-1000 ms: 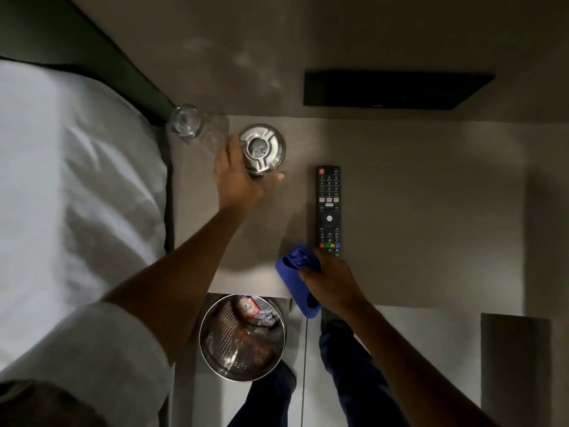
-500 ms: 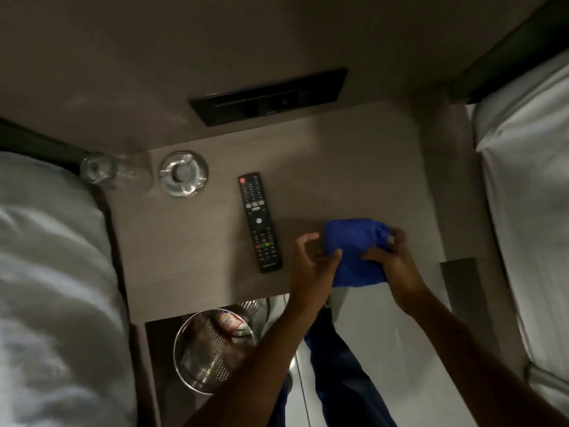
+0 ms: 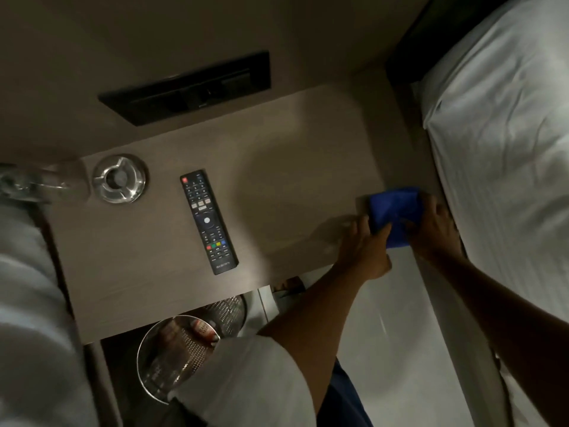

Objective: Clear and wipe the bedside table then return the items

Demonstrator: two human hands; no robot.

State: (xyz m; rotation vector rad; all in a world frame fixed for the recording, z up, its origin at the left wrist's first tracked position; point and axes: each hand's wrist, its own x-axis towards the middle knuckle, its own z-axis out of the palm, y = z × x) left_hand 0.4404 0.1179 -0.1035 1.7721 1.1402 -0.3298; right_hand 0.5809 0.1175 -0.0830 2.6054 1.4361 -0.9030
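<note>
Both hands reach to the table's (image 3: 277, 155) right edge, the left hand (image 3: 365, 248) and right hand (image 3: 434, 229) each with a pinching grip on the blue cloth (image 3: 394, 211). The glass (image 3: 37, 183) at far left is blurred and partly cut off.

Both hands, left hand (image 3: 365, 241) & right hand (image 3: 432, 228), grip blue cloth (image 3: 394, 211) at bedside table (image 3: 277, 180) right edge; remote (image 3: 208, 221) mid-table.

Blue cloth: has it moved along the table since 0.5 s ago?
Yes. The blue cloth has shifted away from the remote, toward the table's end by the white bed, both hands on it.
</note>
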